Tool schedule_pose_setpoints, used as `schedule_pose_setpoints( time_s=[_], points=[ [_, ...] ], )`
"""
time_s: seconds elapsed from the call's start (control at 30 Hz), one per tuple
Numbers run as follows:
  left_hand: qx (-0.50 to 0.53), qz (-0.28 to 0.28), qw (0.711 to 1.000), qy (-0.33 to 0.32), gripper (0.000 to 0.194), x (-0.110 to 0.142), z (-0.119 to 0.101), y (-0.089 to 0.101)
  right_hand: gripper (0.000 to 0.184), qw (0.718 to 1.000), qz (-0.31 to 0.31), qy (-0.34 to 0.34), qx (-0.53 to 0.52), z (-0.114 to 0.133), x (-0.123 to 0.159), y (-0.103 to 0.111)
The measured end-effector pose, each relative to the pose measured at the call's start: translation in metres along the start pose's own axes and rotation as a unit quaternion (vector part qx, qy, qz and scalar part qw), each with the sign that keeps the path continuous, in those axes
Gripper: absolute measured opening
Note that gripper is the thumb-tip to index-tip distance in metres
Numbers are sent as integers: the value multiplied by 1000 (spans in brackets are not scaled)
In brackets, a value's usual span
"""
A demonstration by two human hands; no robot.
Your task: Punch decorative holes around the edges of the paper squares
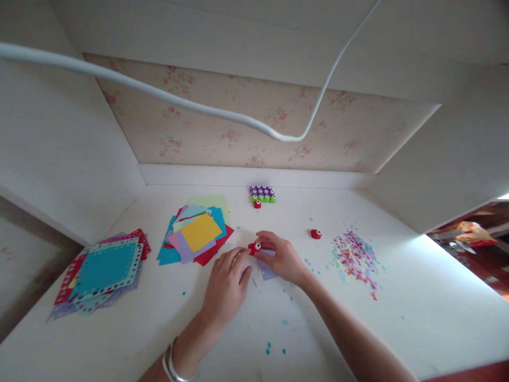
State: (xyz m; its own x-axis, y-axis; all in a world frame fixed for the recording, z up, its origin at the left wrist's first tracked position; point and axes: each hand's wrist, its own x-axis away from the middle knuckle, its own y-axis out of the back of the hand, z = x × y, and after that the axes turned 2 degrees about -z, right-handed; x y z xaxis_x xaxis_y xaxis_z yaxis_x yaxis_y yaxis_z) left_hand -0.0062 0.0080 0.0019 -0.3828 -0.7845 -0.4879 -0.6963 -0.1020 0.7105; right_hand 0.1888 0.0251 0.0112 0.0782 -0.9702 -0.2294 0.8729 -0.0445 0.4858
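A small red craft punch (254, 248) with a round white button lies between my two hands over the white tabletop. My right hand (284, 258) has its thumb and fingers closed around the punch from the right. Beneath that hand a piece of purple paper (268, 270) sticks out, partly hidden by the fingers. From the left, my left hand (228, 281) reaches in with fingers stretched out and thumb apart, the fingertips at the punch's left side. Whether the paper sits inside the punch's slot I cannot tell.
Plain coloured paper sheets (201, 233) lie behind my left hand. Far left is a stack of punched-edge sheets (107, 268). Purple and green punches (262, 192) stand in rows at the back. Another red punch (316, 234) and a confetti pile (356, 254) are right. A white cable (199, 107) hangs across.
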Motion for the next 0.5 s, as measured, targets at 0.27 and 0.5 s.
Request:
schedule_pose_setpoints(
  time_s=[0.27,0.5],
  points=[
    [54,51,997,1,44,7,4,-9,44,997,30,35,54,12,33,0],
    [66,67,995,23,30,5,4,-10,52,958,-41,15,284,-19,42,34]
  ],
)
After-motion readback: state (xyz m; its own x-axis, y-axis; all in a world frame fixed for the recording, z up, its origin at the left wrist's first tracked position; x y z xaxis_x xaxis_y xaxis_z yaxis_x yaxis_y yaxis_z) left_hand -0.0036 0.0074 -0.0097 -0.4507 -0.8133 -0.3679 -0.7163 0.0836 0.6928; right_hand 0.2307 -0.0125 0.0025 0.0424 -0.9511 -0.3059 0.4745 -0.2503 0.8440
